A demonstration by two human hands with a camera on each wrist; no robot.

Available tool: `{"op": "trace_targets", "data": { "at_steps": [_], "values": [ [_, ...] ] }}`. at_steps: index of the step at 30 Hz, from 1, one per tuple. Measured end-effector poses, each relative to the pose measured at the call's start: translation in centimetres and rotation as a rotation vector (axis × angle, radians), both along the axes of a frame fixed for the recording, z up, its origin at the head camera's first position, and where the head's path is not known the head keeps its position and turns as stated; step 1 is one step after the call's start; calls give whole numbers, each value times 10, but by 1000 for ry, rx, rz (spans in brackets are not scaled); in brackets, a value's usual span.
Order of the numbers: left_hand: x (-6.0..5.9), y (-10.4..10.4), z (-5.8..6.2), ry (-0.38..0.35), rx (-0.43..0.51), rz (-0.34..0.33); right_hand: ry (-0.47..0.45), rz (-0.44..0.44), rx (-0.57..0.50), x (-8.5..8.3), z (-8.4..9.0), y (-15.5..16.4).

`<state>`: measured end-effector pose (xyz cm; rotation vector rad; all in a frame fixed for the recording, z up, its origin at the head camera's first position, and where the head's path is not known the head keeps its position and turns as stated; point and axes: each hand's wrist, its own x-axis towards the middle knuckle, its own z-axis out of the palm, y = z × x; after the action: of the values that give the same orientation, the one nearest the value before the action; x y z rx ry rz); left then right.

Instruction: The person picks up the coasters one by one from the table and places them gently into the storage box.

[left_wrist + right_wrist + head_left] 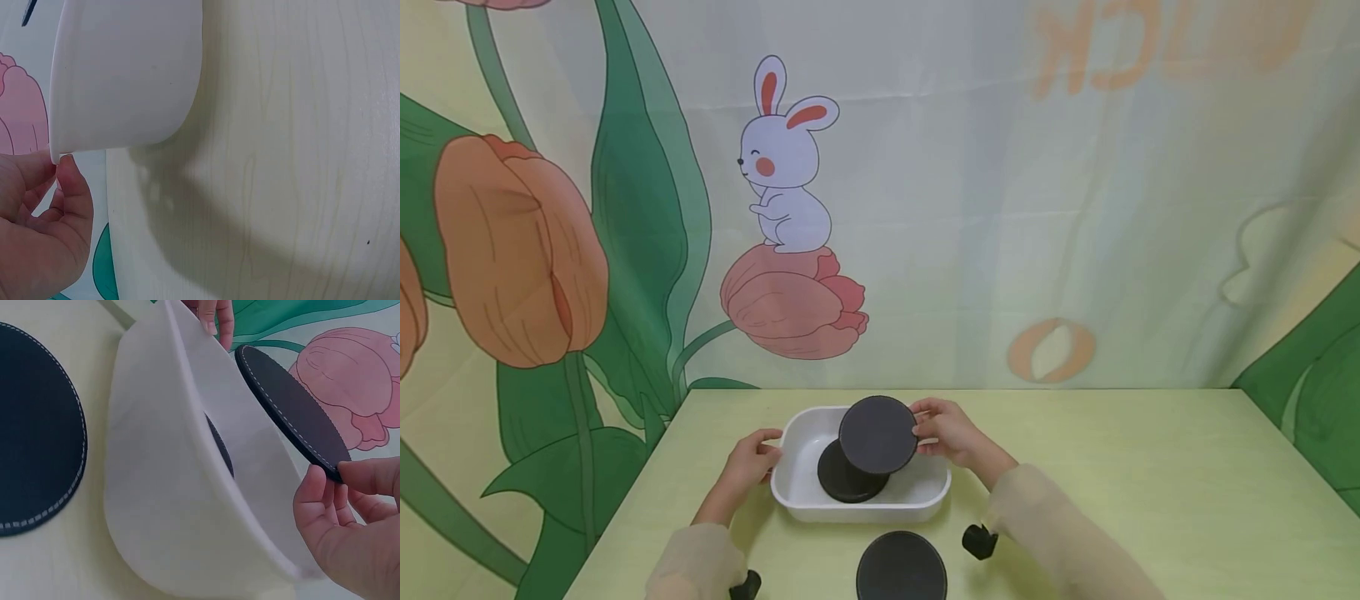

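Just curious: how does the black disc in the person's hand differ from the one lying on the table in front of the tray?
The held disc is tilted above the white tray, pinched at its edge by the right hand. The table disc lies flat, untouched, outside the tray. Both are round, black, with light edge stitching.

Glossy plastic tray [790, 492]; matt stitched coasters [877, 434].

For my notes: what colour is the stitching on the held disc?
White, on the black disc; right wrist view.
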<state>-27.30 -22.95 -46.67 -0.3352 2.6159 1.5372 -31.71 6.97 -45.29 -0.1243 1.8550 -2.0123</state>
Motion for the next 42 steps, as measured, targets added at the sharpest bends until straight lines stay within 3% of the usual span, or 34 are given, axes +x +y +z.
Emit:
{"op": "trace_targets", "data": {
  "at_steps": [16, 27, 42],
  "values": [
    [3, 0, 3, 0, 6, -9, -45, -161, 58, 3, -25, -42],
    [2, 1, 1, 18, 12, -11, -118, -180, 44, 5, -39, -56],
    [3, 0, 2, 7, 3, -7, -113, -231, 151, 12, -42, -60]
  ]
}}
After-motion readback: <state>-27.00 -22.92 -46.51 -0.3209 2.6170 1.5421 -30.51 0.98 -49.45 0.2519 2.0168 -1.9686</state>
